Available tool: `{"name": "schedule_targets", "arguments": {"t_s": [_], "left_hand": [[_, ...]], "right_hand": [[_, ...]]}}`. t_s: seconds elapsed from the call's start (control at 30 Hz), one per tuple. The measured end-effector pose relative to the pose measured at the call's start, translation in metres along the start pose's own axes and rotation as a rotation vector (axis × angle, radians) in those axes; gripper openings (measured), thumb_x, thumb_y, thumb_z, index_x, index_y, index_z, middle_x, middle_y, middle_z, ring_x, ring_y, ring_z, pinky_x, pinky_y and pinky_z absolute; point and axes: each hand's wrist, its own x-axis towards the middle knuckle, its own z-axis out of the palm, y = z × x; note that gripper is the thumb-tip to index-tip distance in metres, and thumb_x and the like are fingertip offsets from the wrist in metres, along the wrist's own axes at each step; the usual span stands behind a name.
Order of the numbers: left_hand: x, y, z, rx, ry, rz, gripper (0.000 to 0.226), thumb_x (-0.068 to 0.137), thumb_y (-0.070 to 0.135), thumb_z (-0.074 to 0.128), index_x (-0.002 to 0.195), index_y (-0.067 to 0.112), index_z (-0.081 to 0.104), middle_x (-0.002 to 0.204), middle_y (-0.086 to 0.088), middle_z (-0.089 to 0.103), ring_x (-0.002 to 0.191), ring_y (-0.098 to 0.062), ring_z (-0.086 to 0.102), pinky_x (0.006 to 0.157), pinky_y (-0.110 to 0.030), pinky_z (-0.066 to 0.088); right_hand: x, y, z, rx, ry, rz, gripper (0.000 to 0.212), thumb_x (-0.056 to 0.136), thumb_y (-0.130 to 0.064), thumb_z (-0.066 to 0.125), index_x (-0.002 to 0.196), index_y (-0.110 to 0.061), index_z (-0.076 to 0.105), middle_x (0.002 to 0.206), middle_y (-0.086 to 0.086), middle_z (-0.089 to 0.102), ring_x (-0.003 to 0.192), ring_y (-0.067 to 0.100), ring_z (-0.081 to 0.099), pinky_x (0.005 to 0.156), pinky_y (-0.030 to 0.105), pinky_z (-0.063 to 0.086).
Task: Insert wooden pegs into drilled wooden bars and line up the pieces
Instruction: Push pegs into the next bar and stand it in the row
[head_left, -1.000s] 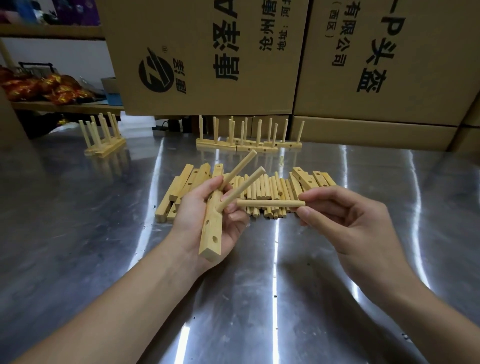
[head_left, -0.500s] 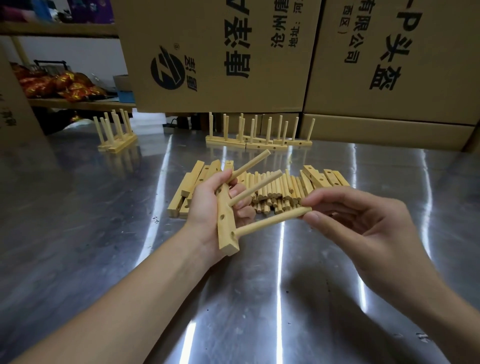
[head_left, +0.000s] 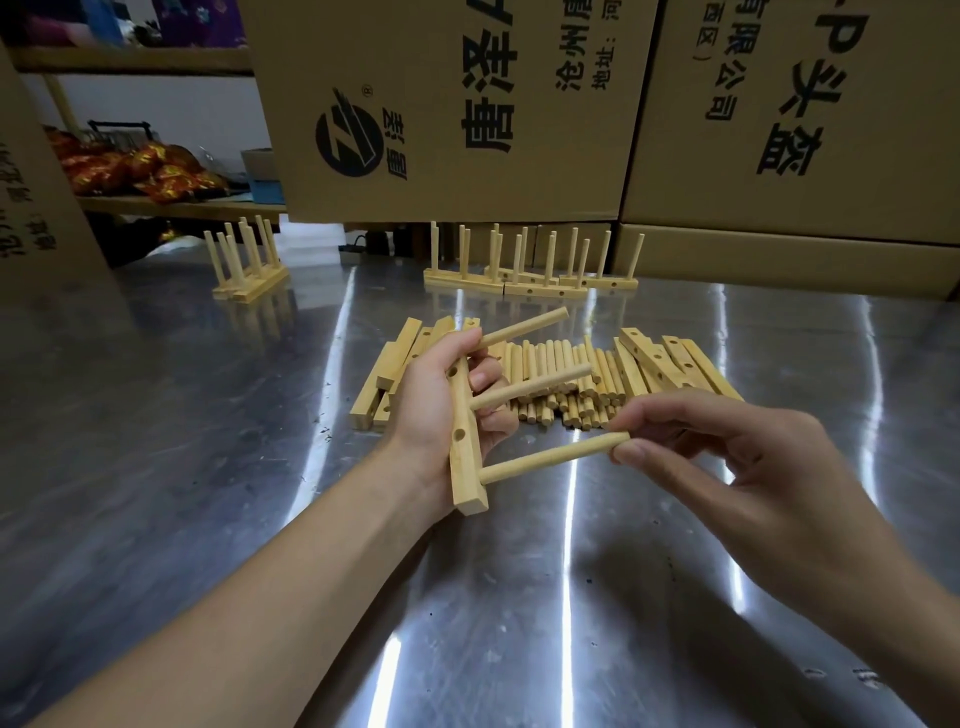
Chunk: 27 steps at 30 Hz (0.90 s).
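Seat the third peg (head_left: 556, 458) squarely.
At frame centre, your left hand (head_left: 431, 397) grips the bar (head_left: 464, 467); your right hand (head_left: 727, 467) pinches the third peg's free end, tip at the lowest hole: push straight in.

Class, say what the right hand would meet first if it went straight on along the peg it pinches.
Probably the bar in the left hand: the peg pinched by the right hand meets that bar near its lower end.

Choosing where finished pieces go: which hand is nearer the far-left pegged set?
Left. The left hand, gripping a bar, sits right of the pegged set; the right hand, pinching a peg, is farther right.
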Motion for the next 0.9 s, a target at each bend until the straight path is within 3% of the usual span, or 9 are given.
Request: {"name": "schedule_targets", "arguments": {"t_s": [0.1, 0.27, 0.43, 0.6, 0.77, 0.83, 0.9], "left_hand": [[-0.001, -0.001, -0.001, 0.013, -0.019, 0.004, 0.026, 0.104, 0.027, 0.058, 0.081, 0.018, 0.050, 0.063, 0.003, 0.036, 0.052, -0.011, 0.028, 0.042, -0.020, 0.030], [-0.001, -0.004, -0.001, 0.041, -0.042, 0.022, 0.026, 0.105, 0.027, 0.056, 0.082, 0.019, 0.048, 0.063, 0.003, 0.035, 0.053, -0.010, 0.029, 0.042, -0.020, 0.030], [-0.002, -0.005, 0.000, 0.106, -0.049, 0.057, 0.024, 0.107, 0.027, 0.055, 0.085, 0.019, 0.046, 0.064, 0.003, 0.035, 0.053, -0.010, 0.030, 0.043, -0.020, 0.030], [-0.004, -0.007, -0.001, 0.123, -0.054, 0.070, 0.024, 0.106, 0.028, 0.055, 0.087, 0.018, 0.046, 0.065, 0.003, 0.036, 0.054, -0.010, 0.031, 0.044, -0.021, 0.030], [-0.004, -0.007, -0.001, 0.127, -0.098, 0.088, 0.023, 0.106, 0.027, 0.057, 0.087, 0.018, 0.047, 0.065, 0.003, 0.038, 0.052, -0.009, 0.033, 0.042, -0.021, 0.032], [-0.003, -0.008, -0.002, 0.158, -0.093, 0.093, 0.023, 0.106, 0.028, 0.057, 0.088, 0.018, 0.048, 0.066, 0.003, 0.038, 0.053, -0.010, 0.034, 0.043, -0.021, 0.032], [-0.003, -0.010, -0.002, 0.196, -0.084, 0.099, 0.022, 0.106, 0.029, 0.056, 0.089, 0.017, 0.048, 0.067, 0.003, 0.039, 0.054, -0.010, 0.034, 0.044, -0.021, 0.032]], "right_hand": [[0.000, 0.001, 0.001, -0.046, -0.060, -0.011, 0.004, 0.099, -0.033, 0.071, 0.097, -0.031, 0.075, 0.082, -0.012, 0.073, 0.076, 0.014, 0.068, 0.065, 0.030, 0.050], [-0.003, 0.005, 0.004, -0.070, -0.159, 0.018, 0.031, 0.103, -0.049, 0.052, 0.082, -0.029, 0.064, 0.070, -0.009, 0.059, 0.066, 0.012, 0.055, 0.059, 0.020, 0.038], [-0.006, 0.003, 0.009, -0.030, -0.210, 0.097, 0.040, 0.105, -0.055, 0.037, 0.083, -0.028, 0.055, 0.070, 0.001, 0.052, 0.065, 0.019, 0.051, 0.062, 0.038, 0.042], [-0.010, -0.004, 0.019, -0.007, -0.238, 0.077, 0.046, 0.104, -0.059, 0.039, 0.079, -0.021, 0.048, 0.064, -0.009, 0.044, 0.057, 0.008, 0.040, 0.053, 0.021, 0.031], [-0.010, -0.003, 0.021, 0.340, -0.358, 0.475, 0.058, 0.097, -0.069, 0.045, 0.060, -0.025, 0.041, 0.057, -0.005, 0.028, 0.051, 0.016, 0.020, 0.047, 0.029, 0.020], [-0.009, 0.000, 0.019, 0.234, -0.380, 0.409, 0.056, 0.097, -0.069, 0.043, 0.065, -0.024, 0.045, 0.058, -0.007, 0.033, 0.053, 0.014, 0.027, 0.050, 0.032, 0.025], [-0.010, -0.001, 0.018, -0.044, -0.345, 0.193, 0.049, 0.100, -0.067, 0.040, 0.078, -0.024, 0.049, 0.065, -0.008, 0.048, 0.058, 0.012, 0.043, 0.054, 0.030, 0.034]]}}
